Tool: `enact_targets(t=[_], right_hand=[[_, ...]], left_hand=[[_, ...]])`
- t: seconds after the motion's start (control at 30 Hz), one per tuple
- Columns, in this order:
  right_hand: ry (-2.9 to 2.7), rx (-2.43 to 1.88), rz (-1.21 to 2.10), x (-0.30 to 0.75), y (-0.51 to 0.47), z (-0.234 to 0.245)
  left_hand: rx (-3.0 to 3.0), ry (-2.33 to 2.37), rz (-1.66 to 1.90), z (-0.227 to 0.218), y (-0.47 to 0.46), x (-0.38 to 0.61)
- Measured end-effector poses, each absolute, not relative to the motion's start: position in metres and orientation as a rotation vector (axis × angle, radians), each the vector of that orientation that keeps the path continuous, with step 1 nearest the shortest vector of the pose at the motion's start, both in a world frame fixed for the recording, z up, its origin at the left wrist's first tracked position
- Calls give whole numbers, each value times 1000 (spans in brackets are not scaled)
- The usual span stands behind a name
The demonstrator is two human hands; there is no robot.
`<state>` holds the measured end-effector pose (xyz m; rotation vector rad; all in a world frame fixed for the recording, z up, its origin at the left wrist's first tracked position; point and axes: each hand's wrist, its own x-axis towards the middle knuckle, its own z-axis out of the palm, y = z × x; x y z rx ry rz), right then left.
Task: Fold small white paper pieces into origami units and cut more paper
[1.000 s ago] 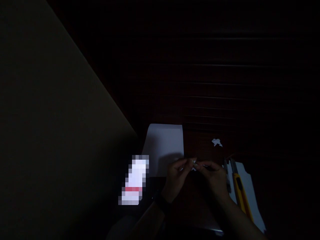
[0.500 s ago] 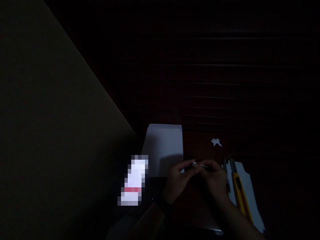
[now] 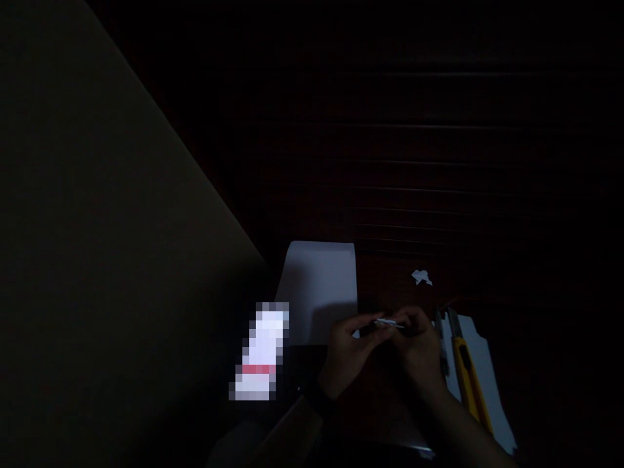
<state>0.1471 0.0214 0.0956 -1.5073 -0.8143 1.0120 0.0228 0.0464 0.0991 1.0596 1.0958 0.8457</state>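
Note:
A small folded piece of white paper (image 3: 389, 322) is pinched between the fingertips of both hands, above the dark table. My left hand (image 3: 348, 351) grips its left end between thumb and fingers; a dark band circles that wrist. At the other end, my right hand (image 3: 418, 348) has closed thumb and fingers on the paper. The dim light hides the fine folds. Beyond the hands lies a small folded white paper shape (image 3: 422, 277). Behind my left hand is a larger white sheet (image 3: 322, 279).
A yellow box cutter (image 3: 468, 380) rests on white paper (image 3: 490, 370) at the right, with a dark slim tool (image 3: 442, 344) beside it. On the left glows a blurred phone screen (image 3: 260, 351). A pale wall (image 3: 121, 227) rises at the left; dark slatted wood (image 3: 414, 156) stands behind.
More of the folded paper's pale edge shows between the fingertips, and the right fingers have shifted slightly. Everything else stays in place.

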Motion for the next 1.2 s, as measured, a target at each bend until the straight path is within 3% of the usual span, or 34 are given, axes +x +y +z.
enact_targets(t=[0.6, 1.2], right_hand=[[-819, -1526, 959, 141, 21, 96], [-742, -1513, 1312, 161, 25, 89]], left_hand=[[991, 1094, 863, 96, 43, 25], [1293, 1278, 878, 95, 51, 23]])
